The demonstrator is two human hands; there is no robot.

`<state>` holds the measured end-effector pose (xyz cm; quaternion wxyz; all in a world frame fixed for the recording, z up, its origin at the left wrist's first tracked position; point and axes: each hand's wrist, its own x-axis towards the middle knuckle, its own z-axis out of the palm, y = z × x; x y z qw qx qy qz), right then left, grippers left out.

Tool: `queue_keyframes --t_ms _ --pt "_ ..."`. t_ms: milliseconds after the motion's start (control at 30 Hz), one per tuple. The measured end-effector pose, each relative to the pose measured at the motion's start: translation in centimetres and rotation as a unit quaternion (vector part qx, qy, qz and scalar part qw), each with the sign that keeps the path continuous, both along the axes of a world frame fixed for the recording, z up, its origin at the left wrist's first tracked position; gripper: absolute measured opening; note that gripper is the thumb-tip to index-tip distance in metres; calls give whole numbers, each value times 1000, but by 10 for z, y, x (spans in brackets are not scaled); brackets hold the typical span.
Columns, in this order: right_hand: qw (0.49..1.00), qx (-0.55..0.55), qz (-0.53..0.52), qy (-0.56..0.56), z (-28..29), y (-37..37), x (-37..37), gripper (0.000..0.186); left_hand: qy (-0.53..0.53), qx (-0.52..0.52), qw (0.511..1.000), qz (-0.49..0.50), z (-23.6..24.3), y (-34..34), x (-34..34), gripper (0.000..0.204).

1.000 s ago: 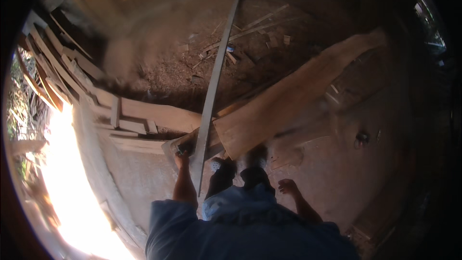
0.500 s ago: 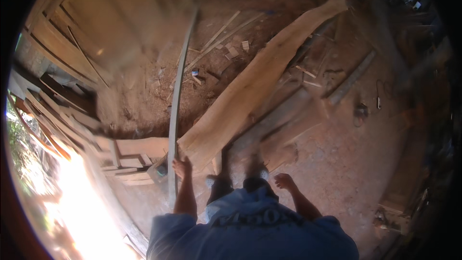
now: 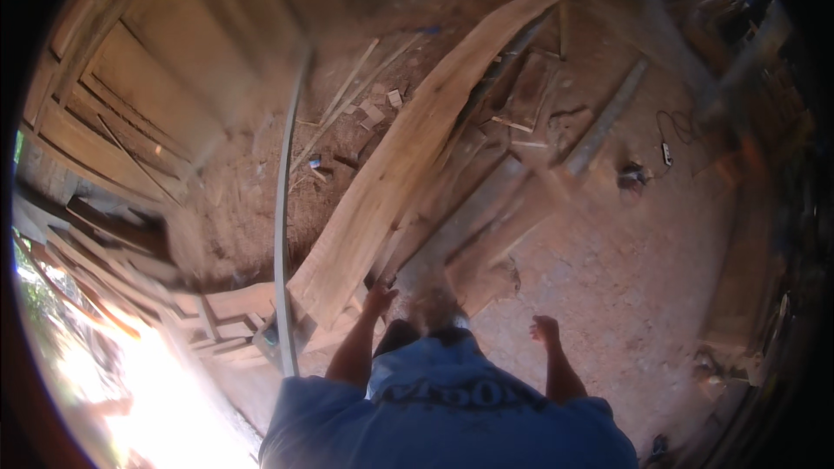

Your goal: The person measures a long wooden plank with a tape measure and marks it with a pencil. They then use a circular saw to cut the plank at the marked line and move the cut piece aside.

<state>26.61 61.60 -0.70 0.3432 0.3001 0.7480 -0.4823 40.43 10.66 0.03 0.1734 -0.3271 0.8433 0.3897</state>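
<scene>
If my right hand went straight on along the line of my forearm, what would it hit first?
Across the picture, your right hand would pass over reddish floor, then the line meets a brown board ahead, slightly left. The hand looks raised, so depth is unclear; it may pass above.

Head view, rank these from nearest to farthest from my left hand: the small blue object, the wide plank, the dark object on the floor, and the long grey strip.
From your left hand, as this view shows:
1. Wide plank, its near end just left.
2. Long grey strip, farther left.
3. Small blue object, ahead and left.
4. Dark object, far right.
</scene>
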Motion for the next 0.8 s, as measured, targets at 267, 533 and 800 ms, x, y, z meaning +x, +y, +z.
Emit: queue_keyframes --t_ms 267,533,800 --pt "984 -43 89 -150 -25 -22 47 27 -134 -94 971 173 49 -49 -32 102" --pt "984 13 101 -146 -27 -72 -56 28 -167 15 980 107 22 -73 -27 134" --pt "973 -121 178 -84 10 -184 -252 25 -138 60 982 117 11 -83 -25 137"
